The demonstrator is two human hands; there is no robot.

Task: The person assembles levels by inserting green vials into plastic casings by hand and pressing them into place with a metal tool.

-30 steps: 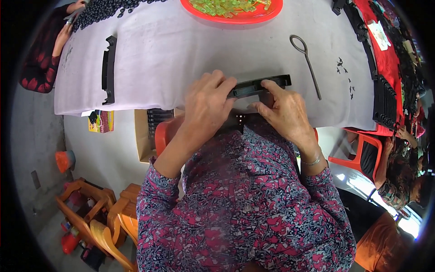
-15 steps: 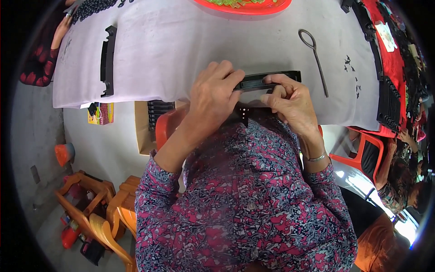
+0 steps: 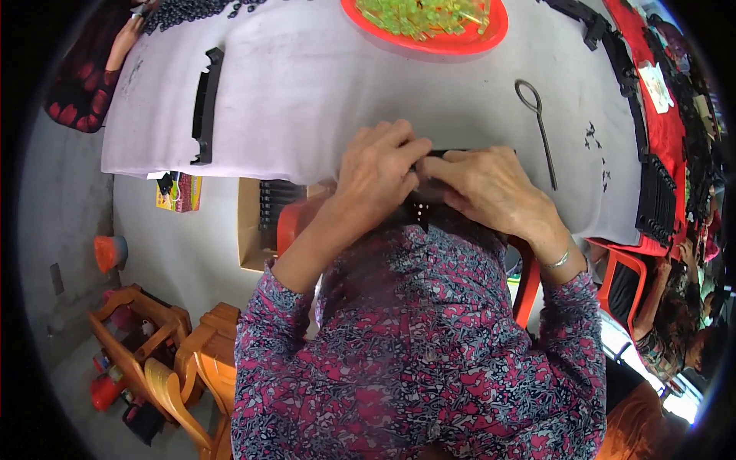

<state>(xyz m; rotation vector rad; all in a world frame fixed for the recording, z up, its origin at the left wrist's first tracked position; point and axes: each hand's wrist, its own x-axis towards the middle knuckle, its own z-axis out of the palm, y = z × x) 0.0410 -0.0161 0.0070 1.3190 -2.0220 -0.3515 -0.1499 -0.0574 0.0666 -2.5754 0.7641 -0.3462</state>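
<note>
At the near table edge, my left hand [image 3: 381,170] is closed round one end of a long, narrow black plastic part [image 3: 440,152]. My right hand [image 3: 494,189] is bent over the same part, its fingertips pressed together close to my left thumb. Both hands hide most of the part, and whatever small piece the right fingertips may hold does not show. A metal rod with a looped end [image 3: 541,126] lies on the cloth beyond my right hand. Off to the left lies another long black plastic part [image 3: 205,107], with notched ends.
A red tray [image 3: 429,49] of green translucent pieces stands at the far side. Tiny black pieces [image 3: 603,161] and black slotted parts [image 3: 657,201] lie on the right. At far left, a co-worker's hand [image 3: 126,37] is near black beads [image 3: 184,15]. Wooden chairs [image 3: 207,345] stand behind left.
My right hand has moved left along the black part toward my left hand, turning its back upward and covering more of it. The whole view has shifted slightly, showing more of the red tray.
</note>
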